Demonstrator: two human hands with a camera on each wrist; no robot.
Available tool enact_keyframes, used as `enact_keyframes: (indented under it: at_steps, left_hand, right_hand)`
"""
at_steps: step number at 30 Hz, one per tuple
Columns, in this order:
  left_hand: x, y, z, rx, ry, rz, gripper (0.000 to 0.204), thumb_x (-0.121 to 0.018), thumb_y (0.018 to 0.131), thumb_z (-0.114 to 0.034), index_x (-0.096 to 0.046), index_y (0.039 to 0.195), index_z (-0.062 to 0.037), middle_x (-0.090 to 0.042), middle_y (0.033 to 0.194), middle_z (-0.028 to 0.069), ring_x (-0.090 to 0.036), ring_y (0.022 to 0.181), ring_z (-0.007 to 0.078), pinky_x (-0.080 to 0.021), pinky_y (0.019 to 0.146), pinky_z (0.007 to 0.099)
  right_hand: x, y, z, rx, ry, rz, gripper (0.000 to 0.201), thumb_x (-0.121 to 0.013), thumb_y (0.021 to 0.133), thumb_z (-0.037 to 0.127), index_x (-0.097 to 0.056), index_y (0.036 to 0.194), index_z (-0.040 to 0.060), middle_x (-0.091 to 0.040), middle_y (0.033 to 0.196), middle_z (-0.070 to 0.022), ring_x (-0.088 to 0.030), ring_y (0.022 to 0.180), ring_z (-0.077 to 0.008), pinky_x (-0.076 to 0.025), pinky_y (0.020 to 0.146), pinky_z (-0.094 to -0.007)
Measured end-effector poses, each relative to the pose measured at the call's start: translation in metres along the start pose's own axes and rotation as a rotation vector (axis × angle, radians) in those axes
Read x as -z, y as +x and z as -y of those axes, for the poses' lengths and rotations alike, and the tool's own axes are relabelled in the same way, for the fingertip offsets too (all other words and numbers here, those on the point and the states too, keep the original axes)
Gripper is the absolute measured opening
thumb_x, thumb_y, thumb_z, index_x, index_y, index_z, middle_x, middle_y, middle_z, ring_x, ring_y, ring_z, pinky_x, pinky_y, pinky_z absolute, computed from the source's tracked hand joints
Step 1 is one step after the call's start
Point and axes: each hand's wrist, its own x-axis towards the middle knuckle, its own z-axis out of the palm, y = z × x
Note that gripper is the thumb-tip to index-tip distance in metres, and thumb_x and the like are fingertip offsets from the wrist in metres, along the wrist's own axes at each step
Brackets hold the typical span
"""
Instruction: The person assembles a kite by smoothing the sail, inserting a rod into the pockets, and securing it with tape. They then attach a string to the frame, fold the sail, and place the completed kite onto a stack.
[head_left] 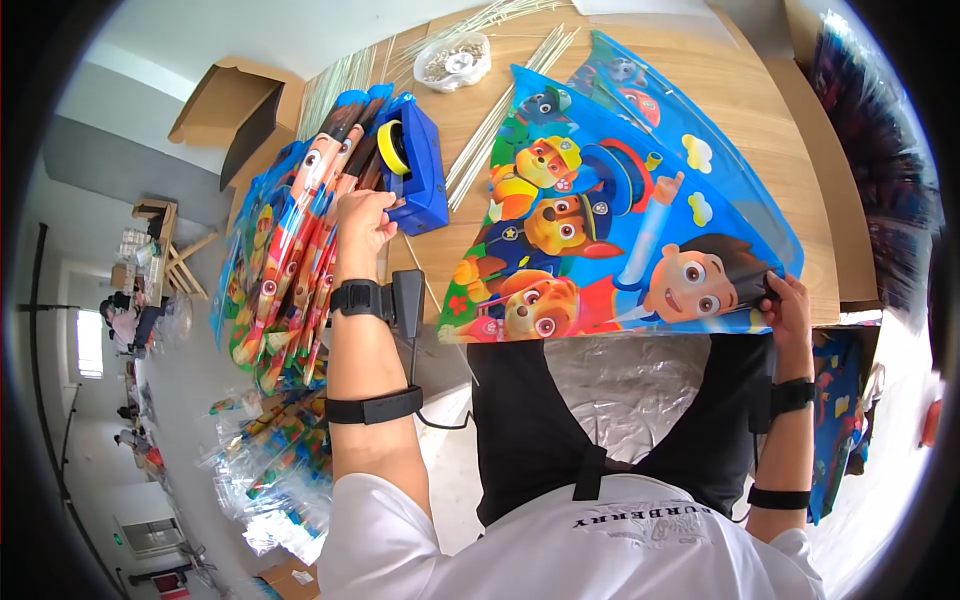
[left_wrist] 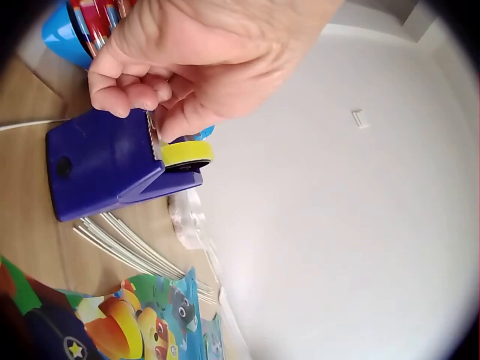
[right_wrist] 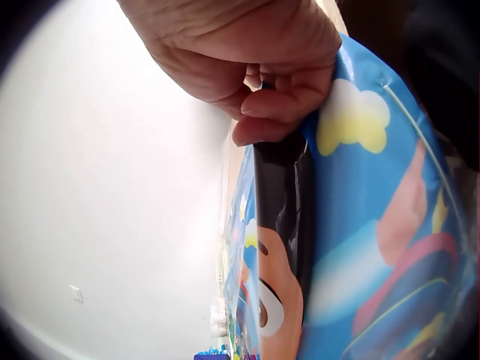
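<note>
A blue tape dispenser (head_left: 424, 180) with a yellow roll (left_wrist: 187, 153) stands on the table. The left hand (head_left: 367, 222) is at its serrated edge, thumb and fingers pinched together there; any tape between them is too small to make out. Flat across the table's front lies a printed cartoon sheet (head_left: 590, 230), a second one partly under it. The right hand (head_left: 790, 305) pinches the sheet's near right corner; in the right wrist view the hand (right_wrist: 262, 75) grips its folded dark edge (right_wrist: 283, 187).
Left of the dispenser is a pile of rolled printed sheets (head_left: 300, 220). Behind lie thin white sticks (head_left: 510, 115) and a plastic tub (head_left: 452, 62) of small parts. An open cardboard box (head_left: 235, 105) stands at the back left.
</note>
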Motion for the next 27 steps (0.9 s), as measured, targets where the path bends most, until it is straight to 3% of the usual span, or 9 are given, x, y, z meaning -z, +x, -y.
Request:
enact_keyframes:
  at_steps: [1, 5, 7, 12, 16, 18, 27]
  left_hand:
    - [0.000, -0.001, 0.001, -0.005, -0.046, 0.021, 0.010, -0.065, 0.077, -0.006, -0.057, 0.080, -0.0023, -0.045, 0.061, 0.0014, -0.042, 0.051, 0.0105, -0.049, 0.054, 0.0342]
    - [0.012, 0.009, 0.023, -0.071, -0.294, 0.176, 0.007, -0.063, 0.078, -0.003, -0.056, 0.078, -0.0044, -0.047, 0.065, 0.0012, -0.045, 0.056, 0.0110, -0.052, 0.062, 0.0402]
    - [0.017, 0.005, 0.032, -0.140, -0.490, 0.300, 0.009, -0.060, 0.080, 0.000, -0.056, 0.075, -0.0058, -0.053, 0.067, 0.0031, -0.048, 0.054, 0.0132, -0.052, 0.075, 0.0473]
    - [0.015, -0.020, 0.044, -0.175, -0.612, 0.286, 0.010, -0.060, 0.079, -0.002, -0.055, 0.072, -0.0073, -0.051, 0.064, 0.0011, -0.053, 0.064, 0.0123, -0.051, 0.071, 0.0433]
    - [0.013, -0.014, 0.052, -0.051, -0.695, 0.248, 0.009, -0.063, 0.076, -0.007, -0.055, 0.072, -0.0078, -0.051, 0.065, 0.0031, -0.054, 0.064, 0.0158, -0.045, 0.064, 0.0384]
    - [0.015, -0.013, 0.053, 0.048, -0.735, 0.309, 0.010, -0.062, 0.076, -0.008, -0.054, 0.070, -0.0081, -0.052, 0.065, 0.0030, -0.054, 0.065, 0.0172, -0.044, 0.063, 0.0380]
    - [0.012, -0.015, 0.060, -0.004, -0.736, 0.274, 0.012, -0.061, 0.076, -0.010, -0.051, 0.068, -0.0088, -0.053, 0.065, 0.0046, -0.055, 0.069, 0.0182, -0.042, 0.063, 0.0372]
  right_hand:
    - [-0.001, -0.001, 0.000, 0.000, -0.004, 0.002, 0.009, -0.060, 0.088, 0.018, -0.057, 0.087, 0.0097, -0.054, 0.069, 0.0022, -0.049, 0.044, -0.0048, -0.031, 0.033, -0.0159]
    - [0.000, 0.001, -0.001, 0.004, -0.016, -0.011, 0.009, -0.060, 0.088, 0.018, -0.057, 0.087, 0.0096, -0.054, 0.068, 0.0027, -0.049, 0.044, -0.0048, -0.031, 0.033, -0.0160]
    - [0.001, 0.001, -0.002, 0.006, -0.023, -0.012, 0.009, -0.060, 0.088, 0.018, -0.057, 0.087, 0.0095, -0.054, 0.068, 0.0028, -0.049, 0.044, -0.0048, -0.031, 0.033, -0.0160]
    - [-0.003, -0.003, 0.002, 0.000, -0.017, -0.027, 0.009, -0.060, 0.088, 0.017, -0.057, 0.085, 0.0094, -0.054, 0.069, 0.0025, -0.049, 0.045, -0.0048, -0.031, 0.033, -0.0160]
    - [0.000, -0.001, 0.001, 0.003, -0.014, -0.021, 0.009, -0.061, 0.087, 0.017, -0.057, 0.085, 0.0094, -0.054, 0.068, 0.0025, -0.049, 0.045, -0.0048, -0.031, 0.033, -0.0159]
    - [0.002, 0.001, -0.001, 0.010, -0.005, 0.005, 0.009, -0.061, 0.087, 0.017, -0.058, 0.086, 0.0092, -0.054, 0.068, 0.0027, -0.049, 0.045, -0.0047, -0.031, 0.033, -0.0160]
    - [0.002, 0.001, -0.002, 0.012, -0.004, -0.003, 0.008, -0.061, 0.087, 0.016, -0.059, 0.086, 0.0092, -0.055, 0.067, 0.0031, -0.049, 0.044, -0.0041, -0.031, 0.033, -0.0156]
